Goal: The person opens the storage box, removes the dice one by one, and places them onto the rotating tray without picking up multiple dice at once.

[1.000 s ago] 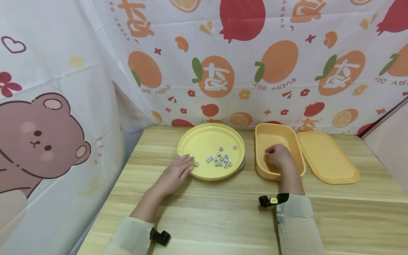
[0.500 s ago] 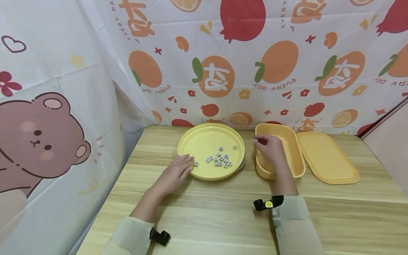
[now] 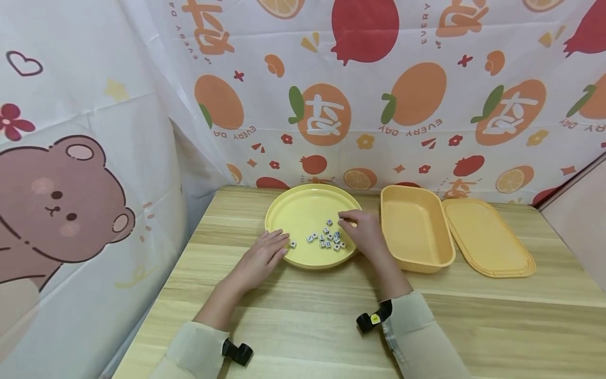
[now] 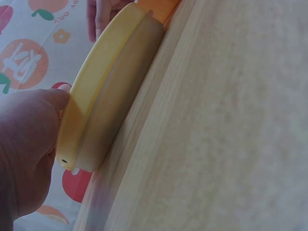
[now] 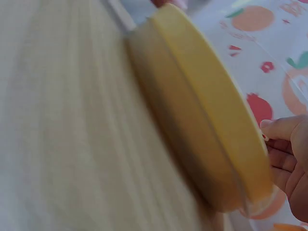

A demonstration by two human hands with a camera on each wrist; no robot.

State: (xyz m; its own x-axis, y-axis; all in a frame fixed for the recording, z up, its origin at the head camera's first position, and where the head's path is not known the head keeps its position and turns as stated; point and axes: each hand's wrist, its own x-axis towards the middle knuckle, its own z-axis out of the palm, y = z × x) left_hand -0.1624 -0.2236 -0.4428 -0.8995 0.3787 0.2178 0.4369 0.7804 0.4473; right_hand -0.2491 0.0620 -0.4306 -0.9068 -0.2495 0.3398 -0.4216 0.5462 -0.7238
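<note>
My right hand [image 3: 367, 235] is over the right side of a round yellow tray [image 3: 303, 202], pinching a small white die [image 3: 341, 219] between thumb and fingers. In the right wrist view a sliver of that die [image 5: 264, 137] shows at the thumb tip, just past the tray's rim. Several white dice [image 3: 329, 238] with dark dots lie on the tray, mostly in a loose cluster right of centre. One lone die [image 3: 293, 245] sits near the left rim, close to my left hand [image 3: 259, 260]. That hand rests on the rim with its fingers extended.
Right of the tray stands a deep orange-yellow rectangular box [image 3: 416, 226], its inside showing no dice. Its flat lid [image 3: 490, 237] lies beside it on the wooden table [image 3: 303, 326]. A printed fruit cloth [image 3: 369, 105] hangs behind, and a bear-print cloth [image 3: 90, 205] at left.
My right hand has come up out of the box with a die and moved left over the tray. The left hand has stayed on the rim.
</note>
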